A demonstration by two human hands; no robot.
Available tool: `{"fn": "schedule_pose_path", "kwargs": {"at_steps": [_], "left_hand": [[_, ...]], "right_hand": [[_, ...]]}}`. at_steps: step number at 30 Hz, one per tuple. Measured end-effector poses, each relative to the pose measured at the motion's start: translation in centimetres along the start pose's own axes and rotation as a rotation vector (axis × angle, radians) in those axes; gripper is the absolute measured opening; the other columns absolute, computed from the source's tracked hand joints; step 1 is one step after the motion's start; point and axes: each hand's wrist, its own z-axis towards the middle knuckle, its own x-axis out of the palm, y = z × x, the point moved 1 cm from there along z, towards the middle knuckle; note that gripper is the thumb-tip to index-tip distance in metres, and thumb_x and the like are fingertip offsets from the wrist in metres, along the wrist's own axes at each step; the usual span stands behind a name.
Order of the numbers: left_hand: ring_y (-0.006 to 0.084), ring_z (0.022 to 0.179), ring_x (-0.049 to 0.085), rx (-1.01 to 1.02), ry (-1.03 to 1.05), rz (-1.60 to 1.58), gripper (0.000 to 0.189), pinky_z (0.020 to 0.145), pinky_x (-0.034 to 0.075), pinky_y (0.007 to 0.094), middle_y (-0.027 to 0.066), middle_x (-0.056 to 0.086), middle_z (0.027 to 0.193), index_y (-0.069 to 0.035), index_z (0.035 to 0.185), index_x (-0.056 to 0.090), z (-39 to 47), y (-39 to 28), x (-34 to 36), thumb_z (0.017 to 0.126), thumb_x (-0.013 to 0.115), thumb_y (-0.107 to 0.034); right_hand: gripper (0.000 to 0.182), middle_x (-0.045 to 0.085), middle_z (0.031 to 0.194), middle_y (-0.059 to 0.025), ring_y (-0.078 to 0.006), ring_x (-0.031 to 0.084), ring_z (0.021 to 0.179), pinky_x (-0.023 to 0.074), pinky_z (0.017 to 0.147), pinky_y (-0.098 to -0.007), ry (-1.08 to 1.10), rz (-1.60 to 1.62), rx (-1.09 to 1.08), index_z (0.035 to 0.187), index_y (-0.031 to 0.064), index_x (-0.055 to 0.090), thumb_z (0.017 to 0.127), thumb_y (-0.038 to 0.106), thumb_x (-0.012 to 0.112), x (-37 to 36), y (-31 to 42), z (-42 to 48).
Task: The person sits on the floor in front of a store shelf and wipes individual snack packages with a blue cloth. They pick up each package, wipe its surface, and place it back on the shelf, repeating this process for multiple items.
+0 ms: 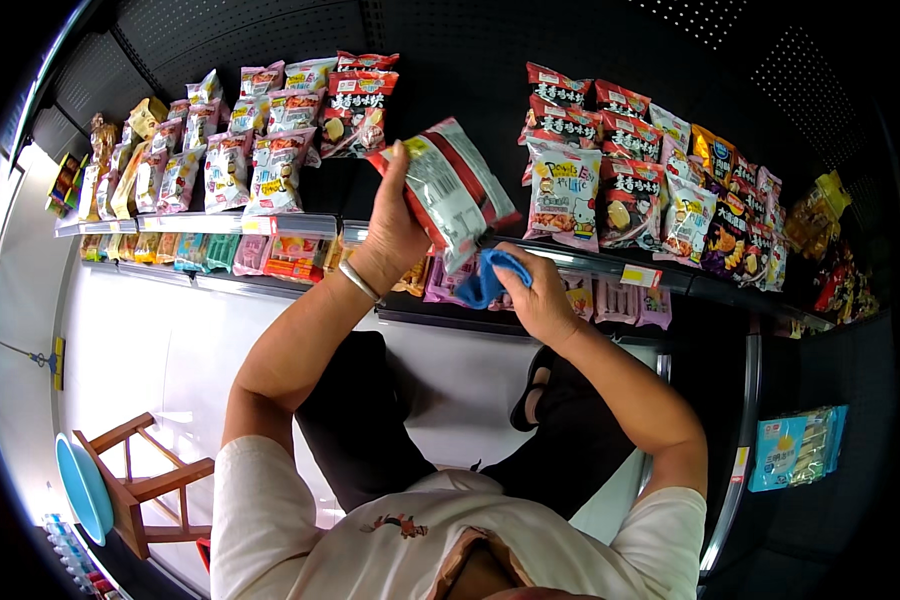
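My left hand (394, 217) grips a red and white snack bag (454, 184) by its left side, with its printed back turned up. Just below the bag's lower corner, my right hand (538, 291) pinches a folded blue cloth (487, 281). The cloth is at or very near the bag's bottom edge; contact cannot be told. Both hands are in front of a black store shelf (450, 97). To the right of the bag stands a white snack bag with a cartoon print (565, 195). A red snack bag (358, 112) stands upright behind my left hand.
Rows of snack bags (281, 172) fill the shelf's left part, with packets (296, 257) on the tier below. A price tag (641, 276) sits on the shelf edge. At lower left, a blue basin (82, 487) rests against a wooden stool (139, 487). A blue packet (795, 450) lies at right.
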Motion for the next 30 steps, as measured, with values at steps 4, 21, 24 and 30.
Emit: {"fn": "schedule_pose_path", "kwargs": {"at_steps": [4,21,24,30], "left_hand": [[0.0328,0.124,0.060,0.139,-0.069,0.026,0.072,0.106,0.048,0.0523,0.0158,0.060,0.134,-0.010,0.140,0.050,0.3,-0.6,-0.5,0.093,0.058,-0.065],[0.0215,0.107,0.065,-0.031,-0.084,0.222,0.042,0.094,0.053,0.0415,0.0066,0.065,0.120,-0.007,0.128,0.054,1.2,1.2,-1.8,0.105,0.054,-0.042],[0.0145,0.091,0.068,0.102,-0.237,0.429,0.034,0.076,0.058,0.0329,0.0031,0.066,0.102,-0.008,0.120,0.055,3.6,-0.8,-2.3,0.102,0.062,-0.035],[0.0106,0.084,0.063,0.384,-0.242,0.590,0.041,0.075,0.055,0.0292,0.0035,0.066,0.099,0.000,0.121,0.055,13.7,-3.3,-3.6,0.099,0.068,-0.032]], "right_hand": [[0.062,0.066,0.086,-0.0122,-0.0257,0.067,0.077,0.0538,0.068,-0.0346,-0.160,-0.177,-0.062,0.125,0.0038,0.052,0.081,0.033,0.084,-0.2,-0.4,0.9],[0.023,0.059,0.079,0.0012,-0.0120,0.052,0.071,0.0436,0.066,-0.0302,-0.282,0.265,0.299,0.098,0.0055,0.067,0.095,0.028,0.065,0.2,-1.8,1.7],[0.030,0.071,0.108,-0.0073,-0.0141,0.066,0.096,0.0513,0.087,-0.0252,-0.044,0.701,0.566,0.124,0.0063,0.064,0.097,0.018,0.063,2.1,-3.1,1.0],[0.040,0.072,0.106,-0.0191,-0.0284,0.070,0.100,0.0531,0.090,-0.0361,0.349,0.064,0.104,0.123,-0.0002,0.064,0.090,0.020,0.072,1.8,0.0,-1.5]]}}
